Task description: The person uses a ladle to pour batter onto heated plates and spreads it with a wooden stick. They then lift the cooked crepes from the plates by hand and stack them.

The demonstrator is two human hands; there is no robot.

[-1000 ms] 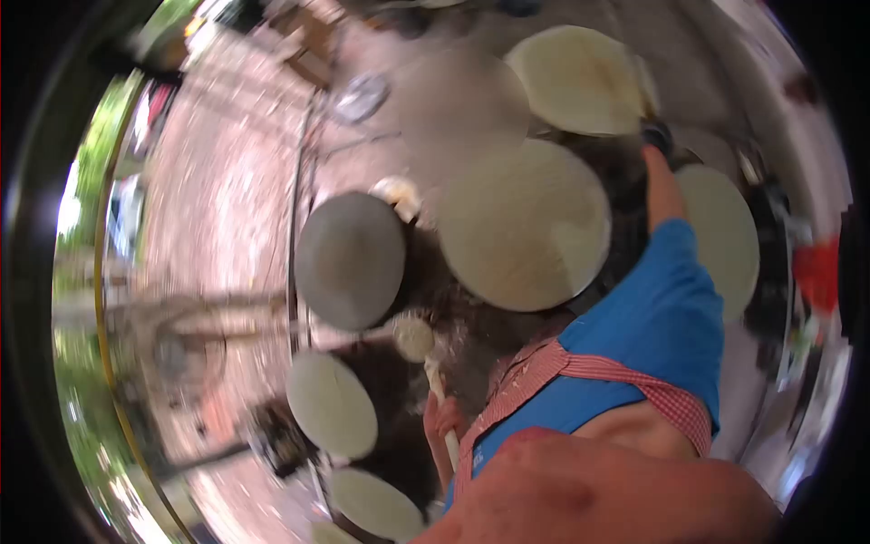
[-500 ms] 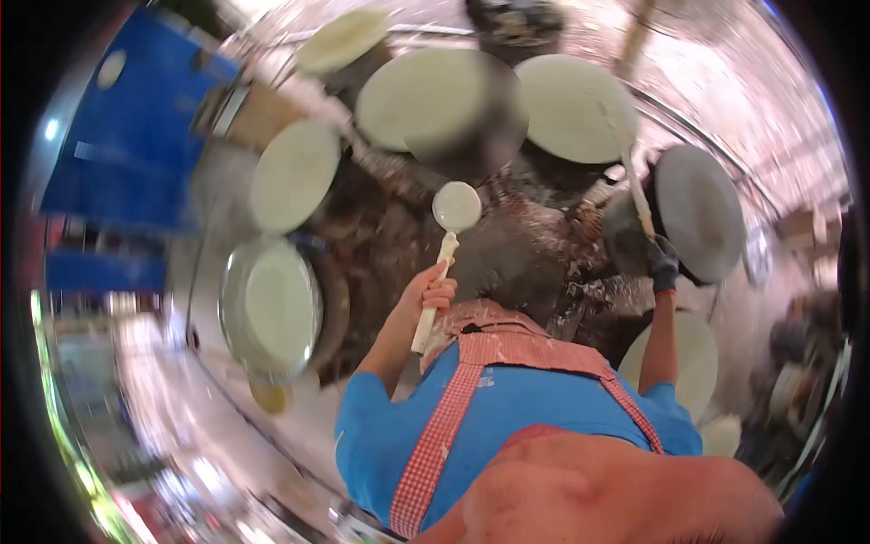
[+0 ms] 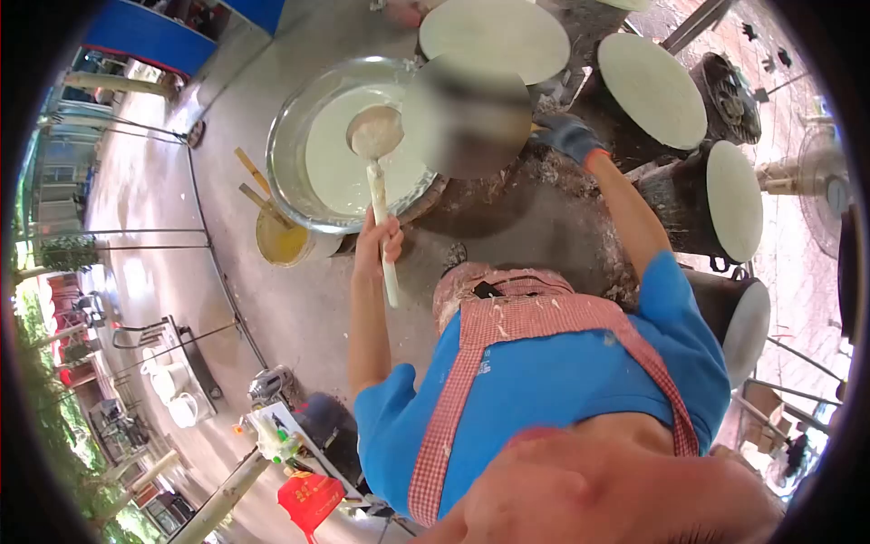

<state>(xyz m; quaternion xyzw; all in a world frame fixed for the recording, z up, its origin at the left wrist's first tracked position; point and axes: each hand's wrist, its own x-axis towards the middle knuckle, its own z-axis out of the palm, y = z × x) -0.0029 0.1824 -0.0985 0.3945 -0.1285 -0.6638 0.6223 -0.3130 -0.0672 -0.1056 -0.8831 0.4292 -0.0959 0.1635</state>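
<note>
My left hand (image 3: 376, 245) is wrapped round the pale handle of a ladle (image 3: 375, 132). The ladle's bowl, coated white, is over the white batter (image 3: 328, 163) inside a wide, shiny metal basin (image 3: 283, 186). Across the floor space to the right, my right hand (image 3: 569, 139) wears a dark glove with an orange cuff. Its fingers are closed on a yellowish stick, most of which is hidden by a blurred patch. That patch also covers much of a round pan (image 3: 507, 136) between the basin and this hand.
Round griddles covered in white stand around me: one at the top (image 3: 494, 41), another at upper right (image 3: 652, 91), a third at right (image 3: 734, 204). Below is a grey round lid or griddle (image 3: 749, 331). A bucket (image 3: 283, 243) with sticks stands left of the basin.
My view has turned left towards the basin. The ladle, held full in front of me before, is now over the batter. My right hand has come away from the right-hand griddles.
</note>
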